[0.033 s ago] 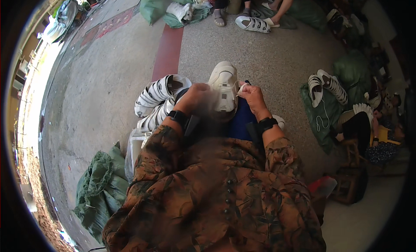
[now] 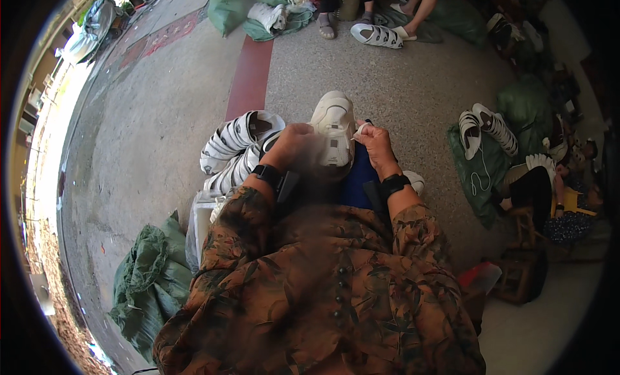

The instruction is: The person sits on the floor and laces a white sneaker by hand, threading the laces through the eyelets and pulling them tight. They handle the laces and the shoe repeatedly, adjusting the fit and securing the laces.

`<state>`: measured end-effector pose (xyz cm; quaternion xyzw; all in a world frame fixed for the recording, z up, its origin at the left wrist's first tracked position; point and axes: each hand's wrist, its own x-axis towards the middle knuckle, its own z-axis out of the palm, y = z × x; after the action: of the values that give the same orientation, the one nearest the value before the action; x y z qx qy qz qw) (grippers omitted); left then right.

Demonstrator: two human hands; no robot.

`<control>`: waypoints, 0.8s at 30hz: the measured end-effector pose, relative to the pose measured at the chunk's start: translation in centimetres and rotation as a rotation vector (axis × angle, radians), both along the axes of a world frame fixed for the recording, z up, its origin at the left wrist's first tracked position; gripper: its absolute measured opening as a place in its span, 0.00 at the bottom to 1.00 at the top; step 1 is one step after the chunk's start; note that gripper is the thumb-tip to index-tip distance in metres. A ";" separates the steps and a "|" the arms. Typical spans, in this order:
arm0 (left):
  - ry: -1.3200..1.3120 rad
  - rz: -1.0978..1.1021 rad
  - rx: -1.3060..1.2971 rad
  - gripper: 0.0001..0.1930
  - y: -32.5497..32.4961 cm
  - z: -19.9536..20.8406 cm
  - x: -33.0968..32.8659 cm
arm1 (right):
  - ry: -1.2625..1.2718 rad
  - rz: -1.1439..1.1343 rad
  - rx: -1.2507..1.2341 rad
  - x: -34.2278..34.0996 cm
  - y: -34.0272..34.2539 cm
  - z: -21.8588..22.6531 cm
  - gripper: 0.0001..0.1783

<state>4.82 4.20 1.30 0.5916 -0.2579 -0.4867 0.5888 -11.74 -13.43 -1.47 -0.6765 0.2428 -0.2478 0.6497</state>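
Observation:
A cream-coloured shoe point(image 2: 334, 113) lies over my lap, toe pointing away from me, between my two hands. At its left edge is my left hand point(image 2: 292, 144), fingers curled in; a blurred patch covers the fingertips, so what they hold is hidden. Right of the shoe, my right hand point(image 2: 378, 149) is closed in a pinch on a pale shoelace point(image 2: 363, 128) that runs to the shoe's side. Beyond my left wrist, stacks of white shoes point(image 2: 226, 142) sit nested into each other, their dark marks showing as stripes. Blue cloth point(image 2: 359, 181) shows under the shoe.
A green sack point(image 2: 152, 272) slumps at my left. To the right, more stacked shoes point(image 2: 496, 128) rest on a green sheet point(image 2: 468, 162), with wooden stools point(image 2: 516, 278) nearer. Other people point(image 2: 413, 17) sit at the far side beside sacks and shoes.
Both hands stay beside the shoe, the right one still pinching the lace. Only slight shifts of the forearms and fingers show.

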 end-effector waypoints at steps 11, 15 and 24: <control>0.009 0.097 0.004 0.05 0.1 -1.7 -0.1 | 0.256 -0.130 -0.335 1.4 1.1 -1.6 0.08; -0.069 0.117 0.048 0.06 0.0 -1.0 -0.6 | 0.333 -0.203 -0.921 2.8 2.6 -1.6 0.08; -0.096 0.346 0.093 0.06 -1.0 1.2 -2.9 | 0.256 -0.293 -0.600 2.3 2.3 -2.0 0.06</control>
<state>1.93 3.21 2.53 0.6764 -0.1572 -0.3605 0.6227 -9.43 -11.15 -3.49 -0.8206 0.3331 -0.3121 0.3440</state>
